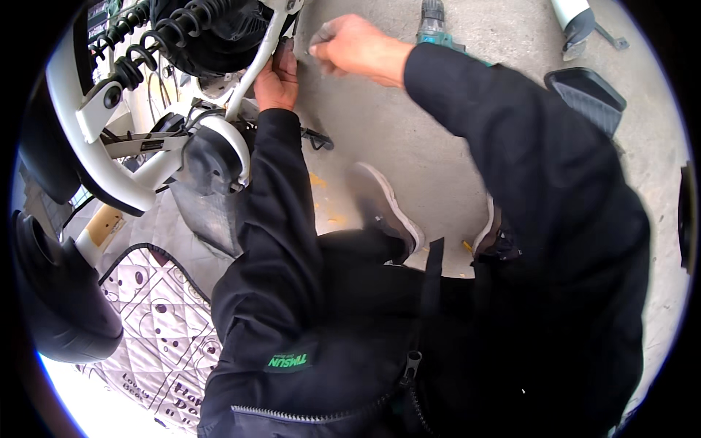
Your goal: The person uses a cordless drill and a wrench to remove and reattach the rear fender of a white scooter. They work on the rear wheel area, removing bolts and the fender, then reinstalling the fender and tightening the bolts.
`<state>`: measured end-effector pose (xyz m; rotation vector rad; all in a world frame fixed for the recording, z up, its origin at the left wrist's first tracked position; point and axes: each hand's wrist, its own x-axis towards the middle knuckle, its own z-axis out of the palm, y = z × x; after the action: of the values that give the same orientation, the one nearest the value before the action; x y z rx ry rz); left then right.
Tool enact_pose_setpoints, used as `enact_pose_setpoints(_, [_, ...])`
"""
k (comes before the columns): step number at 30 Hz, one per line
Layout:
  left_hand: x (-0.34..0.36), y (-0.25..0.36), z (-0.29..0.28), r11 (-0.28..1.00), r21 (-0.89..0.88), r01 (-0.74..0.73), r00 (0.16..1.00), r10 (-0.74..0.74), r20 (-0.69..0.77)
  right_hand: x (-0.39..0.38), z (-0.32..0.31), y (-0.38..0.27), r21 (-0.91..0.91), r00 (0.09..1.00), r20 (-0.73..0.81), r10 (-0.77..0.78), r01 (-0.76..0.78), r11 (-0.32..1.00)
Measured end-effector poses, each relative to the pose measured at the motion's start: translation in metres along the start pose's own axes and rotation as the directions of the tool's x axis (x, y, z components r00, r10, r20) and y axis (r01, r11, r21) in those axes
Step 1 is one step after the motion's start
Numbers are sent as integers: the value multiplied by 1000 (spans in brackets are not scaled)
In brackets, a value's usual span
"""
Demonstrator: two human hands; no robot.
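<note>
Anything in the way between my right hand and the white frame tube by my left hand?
Yes: in this view your left hand lies between your right hand and the white frame tube. I see nothing else plainly blocking.

Over on the left stands the vehicle frame (161,162), left hand (277,89) in at its right side, right hand (350,45) just right of that. Out on the floor (365,142), drill (432,31) beyond the right sleeve (482,102), tray (586,101) farther right!

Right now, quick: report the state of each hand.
Left hand: beside the white tube, fingers partly hidden; whether it holds anything cannot be told.
Right hand: fingers curled, slightly blurred; grip cannot be told.
</note>
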<state>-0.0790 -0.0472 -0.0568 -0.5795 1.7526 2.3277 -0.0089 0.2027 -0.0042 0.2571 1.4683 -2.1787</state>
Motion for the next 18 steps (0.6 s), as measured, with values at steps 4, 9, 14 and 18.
enact_pose_setpoints(4, [12, 3, -29, 994, -64, 88, 978, -74, 194, 41, 62, 52, 613, 976, -216, -34, 163, 773])
enact_pose_setpoints(9, [-24, 2, 21, 988, 90, 129, 991, -125, -45, 65, 79, 74, 840, 958, -277, 77, 202, 503])
enact_pose_setpoints(14, [-21, 3, 20, 990, 112, 86, 994, -92, 51, 80, 79, 64, 750, 967, -235, 95, 119, 651])
enact_pose_setpoints(18, [-15, 5, 13, 987, 123, 105, 994, -109, 28, 85, 83, 70, 823, 971, -212, 109, 118, 555])
